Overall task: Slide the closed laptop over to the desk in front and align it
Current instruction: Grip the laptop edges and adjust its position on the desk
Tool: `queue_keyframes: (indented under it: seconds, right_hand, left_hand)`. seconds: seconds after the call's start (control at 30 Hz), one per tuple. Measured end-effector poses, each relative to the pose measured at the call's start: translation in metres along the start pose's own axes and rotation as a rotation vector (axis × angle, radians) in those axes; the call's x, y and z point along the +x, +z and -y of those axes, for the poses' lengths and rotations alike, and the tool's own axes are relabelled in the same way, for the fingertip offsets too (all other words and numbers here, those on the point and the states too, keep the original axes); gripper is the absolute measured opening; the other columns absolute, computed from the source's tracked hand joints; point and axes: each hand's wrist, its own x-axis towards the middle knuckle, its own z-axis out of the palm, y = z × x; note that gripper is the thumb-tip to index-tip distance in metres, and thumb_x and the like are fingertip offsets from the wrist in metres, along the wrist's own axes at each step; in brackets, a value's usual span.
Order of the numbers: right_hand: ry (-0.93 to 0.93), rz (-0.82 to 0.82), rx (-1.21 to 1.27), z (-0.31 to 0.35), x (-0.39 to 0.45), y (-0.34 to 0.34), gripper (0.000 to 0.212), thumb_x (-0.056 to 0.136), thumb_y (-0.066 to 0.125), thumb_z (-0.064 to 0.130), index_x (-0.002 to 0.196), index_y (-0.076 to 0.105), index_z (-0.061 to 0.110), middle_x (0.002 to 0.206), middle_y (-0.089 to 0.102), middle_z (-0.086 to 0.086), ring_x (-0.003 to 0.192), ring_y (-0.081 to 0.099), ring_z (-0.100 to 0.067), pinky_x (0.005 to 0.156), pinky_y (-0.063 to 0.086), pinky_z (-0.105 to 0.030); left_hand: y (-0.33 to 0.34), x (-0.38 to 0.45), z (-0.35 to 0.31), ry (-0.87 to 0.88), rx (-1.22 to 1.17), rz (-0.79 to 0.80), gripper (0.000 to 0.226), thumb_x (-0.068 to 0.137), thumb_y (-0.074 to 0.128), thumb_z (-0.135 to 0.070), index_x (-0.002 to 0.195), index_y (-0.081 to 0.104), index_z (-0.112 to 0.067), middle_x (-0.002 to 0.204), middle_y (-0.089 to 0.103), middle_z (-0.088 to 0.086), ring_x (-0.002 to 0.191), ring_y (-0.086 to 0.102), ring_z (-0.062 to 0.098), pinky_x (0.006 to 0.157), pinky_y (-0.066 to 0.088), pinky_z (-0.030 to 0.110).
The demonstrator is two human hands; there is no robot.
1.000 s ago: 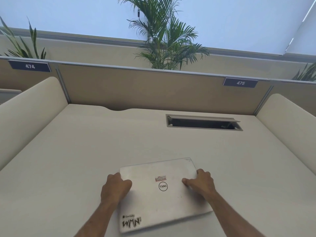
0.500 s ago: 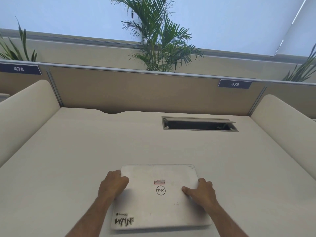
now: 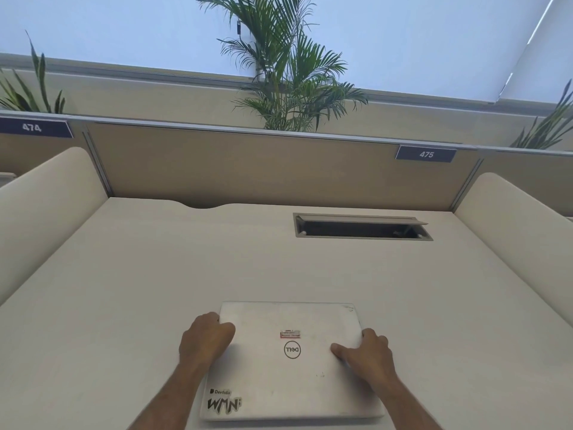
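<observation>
Left hand (image 3: 207, 338) and right hand (image 3: 367, 355) each hold a side edge of the closed laptop (image 3: 291, 367) between them, flat on the bench (image 3: 155, 274); both grips curled narrow.

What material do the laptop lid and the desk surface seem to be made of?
Laptop lid: probably matte silver metal or painted plastic; it has a dull even sheen and small scuffs. Desk: likely cream matte laminate; it looks smooth, uniform, without grain or glare.

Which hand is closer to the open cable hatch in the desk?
Right. The right hand on the laptop sits almost directly below the cable hatch; the left hand is farther, off to its left.
</observation>
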Motion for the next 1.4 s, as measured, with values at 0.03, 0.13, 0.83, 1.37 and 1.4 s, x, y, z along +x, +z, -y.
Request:
queue_keyframes:
  seconds: [0.03,0.13,0.83,1.37,1.4]
  right_hand:
    - [0.002,0.001,0.000,0.000,0.000,0.000,0.085,0.069,0.077,0.061,0.132,0.049,0.012,0.127,0.049,-0.011,0.123,0.054,-0.034,0.090,0.048,-0.041]
    - [0.005,0.002,0.008,0.001,0.002,0.000,0.085,0.068,0.077,0.061,0.132,0.050,0.012,0.126,0.050,-0.011,0.122,0.054,-0.033,0.089,0.048,-0.040]
    - [0.003,-0.007,0.060,0.042,0.052,-0.009,0.080,0.068,0.080,0.056,0.129,0.054,0.011,0.126,0.052,-0.012,0.121,0.055,-0.034,0.096,0.052,-0.044]
    - [0.005,-0.013,0.036,0.070,0.081,-0.008,0.080,0.068,0.080,0.057,0.128,0.054,0.011,0.126,0.052,-0.013,0.122,0.056,-0.035,0.097,0.053,-0.045]
    - [0.005,-0.013,0.034,0.071,0.083,-0.008,0.080,0.068,0.080,0.056,0.128,0.054,0.011,0.127,0.052,-0.013,0.122,0.056,-0.035,0.097,0.053,-0.045]
  left_hand:
    - [0.000,0.000,0.000,0.000,-0.003,0.000,0.006,0.059,0.041,-0.024,0.061,0.045,-0.019,0.072,0.057,0.001,0.065,0.050,0.025,0.056,0.032,0.030]
    - [-0.001,0.001,0.000,0.000,-0.016,0.000,0.004,0.061,0.042,-0.021,0.061,0.045,-0.018,0.071,0.058,0.001,0.062,0.049,0.022,0.055,0.031,0.030]
    - [-0.007,0.055,-0.028,0.010,-0.058,-0.031,0.008,0.057,0.039,-0.021,0.060,0.044,-0.016,0.069,0.056,0.001,0.060,0.047,0.023,0.055,0.032,0.030]
    - [-0.007,0.097,-0.038,-0.006,-0.023,-0.018,0.007,0.068,0.044,-0.016,0.061,0.046,-0.016,0.074,0.059,0.004,0.069,0.052,0.027,0.059,0.033,0.031]
    - [-0.007,0.099,-0.038,-0.007,-0.023,-0.020,0.008,0.069,0.045,-0.016,0.061,0.046,-0.015,0.074,0.060,0.004,0.069,0.053,0.028,0.059,0.033,0.031]
